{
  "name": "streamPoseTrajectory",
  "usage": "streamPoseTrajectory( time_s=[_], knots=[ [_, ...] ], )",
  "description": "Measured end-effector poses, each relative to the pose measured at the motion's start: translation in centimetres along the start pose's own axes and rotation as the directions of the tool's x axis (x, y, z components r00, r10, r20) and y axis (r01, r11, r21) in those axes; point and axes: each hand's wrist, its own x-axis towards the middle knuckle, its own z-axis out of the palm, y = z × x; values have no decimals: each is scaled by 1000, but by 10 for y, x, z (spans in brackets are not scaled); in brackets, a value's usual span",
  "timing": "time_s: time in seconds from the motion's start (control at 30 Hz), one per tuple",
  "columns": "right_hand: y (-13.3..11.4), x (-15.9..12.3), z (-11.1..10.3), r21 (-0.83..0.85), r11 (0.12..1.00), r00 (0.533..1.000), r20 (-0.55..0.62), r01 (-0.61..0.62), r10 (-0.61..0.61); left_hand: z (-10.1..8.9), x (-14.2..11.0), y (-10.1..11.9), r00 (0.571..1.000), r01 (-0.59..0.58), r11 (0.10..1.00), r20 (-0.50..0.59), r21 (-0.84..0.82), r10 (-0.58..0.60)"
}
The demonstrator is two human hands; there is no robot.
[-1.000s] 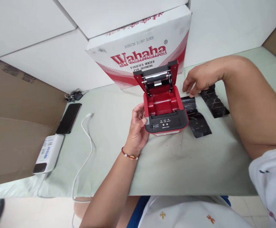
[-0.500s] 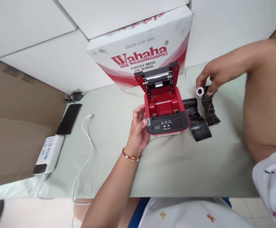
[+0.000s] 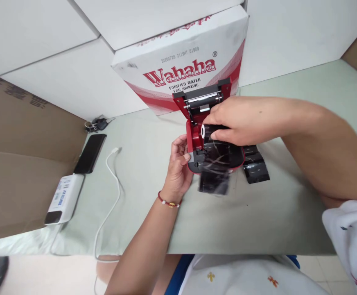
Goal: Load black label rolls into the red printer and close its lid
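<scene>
A small red printer point(image 3: 193, 139) with a dark front panel stands on the pale green table point(image 3: 227, 213), its lid tipped open toward the back. My left hand point(image 3: 178, 164) grips the printer's left front corner. My right hand point(image 3: 233, 121) is closed on a roll of black marbled paper point(image 3: 211, 131) with a white core, held over the printer's open bay. The roll's loose end point(image 3: 213, 180) hangs down over the front panel. A second strip of the same black paper point(image 3: 255, 166) lies on the table just right of the printer.
A white and red Wahaha carton point(image 3: 181, 69) stands behind the printer. At the left lie a black phone point(image 3: 90, 153), keys point(image 3: 95, 122), a white cable point(image 3: 111, 188) and a white power bank point(image 3: 63, 198) beside brown cardboard point(image 3: 19, 164).
My right hand picked the black roll up from the table at the right and carried it left over the open printer. My left hand has stayed on the printer's corner.
</scene>
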Motion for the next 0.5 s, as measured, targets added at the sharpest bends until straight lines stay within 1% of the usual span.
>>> streamPoseTrajectory(
  time_s=[0.07,0.13,0.2,0.33,0.37,0.43,0.47,0.5],
  knots=[
    [-5,9,8,-13,999,998,21,-50,51,1,0,1,1000,5,1000,-9,6,-5],
    [-6,14,12,-30,993,993,11,-117,118,1,-1,1,1000,3,1000,-19,9,-3],
    [-4,17,15,-58,986,988,-3,-154,154,0,0,1,1000,2,1000,-22,2,-2],
    [-1,21,19,-95,983,987,27,-157,160,1,0,-2,1000,7,1000,-27,-15,-7],
    [-1,21,20,-107,982,987,38,-153,157,2,-1,-4,999,-8,1000,-34,-4,7],
    [-3,22,21,-140,978,986,47,-153,161,5,-5,-6,993,-97,994,-70,46,100],
    [-4,23,21,-159,975,985,48,-157,166,6,-7,-6,980,-168,981,-88,96,176],
    [-5,23,22,-173,972,984,49,-159,169,7,-11,-5,958,-250,955,-99,160,267]
  ],
)
